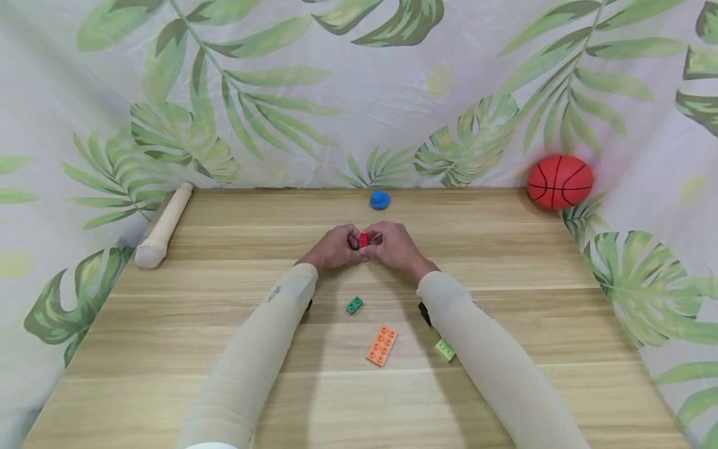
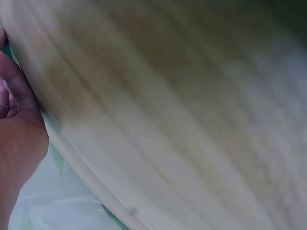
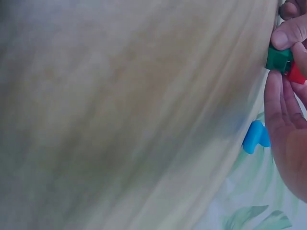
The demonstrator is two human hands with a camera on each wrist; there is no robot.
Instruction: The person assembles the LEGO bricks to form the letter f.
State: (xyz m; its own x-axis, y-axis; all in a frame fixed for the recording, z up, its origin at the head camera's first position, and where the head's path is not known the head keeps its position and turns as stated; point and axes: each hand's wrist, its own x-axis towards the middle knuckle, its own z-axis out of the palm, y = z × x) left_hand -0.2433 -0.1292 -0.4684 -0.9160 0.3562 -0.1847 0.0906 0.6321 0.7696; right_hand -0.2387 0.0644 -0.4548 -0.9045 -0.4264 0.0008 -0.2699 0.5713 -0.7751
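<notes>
Out over the far middle of the table, my two hands meet fingertip to fingertip. My left hand and right hand pinch a small red toy building brick between them. The right wrist view adds a green brick pressed against the red brick, with fingers of both hands around the pair. At the left edge of the left wrist view, part of my left hand shows with curled fingers. Nearer me lie a dark green brick, an orange brick and a light green brick, partly covered by my right sleeve.
Behind the hands sits a blue toy duck near the table's back edge. A beige microphone-shaped object lies along the left edge. A red toy basketball rests at the back right corner. Leaf-patterned cloth hangs behind the wooden table.
</notes>
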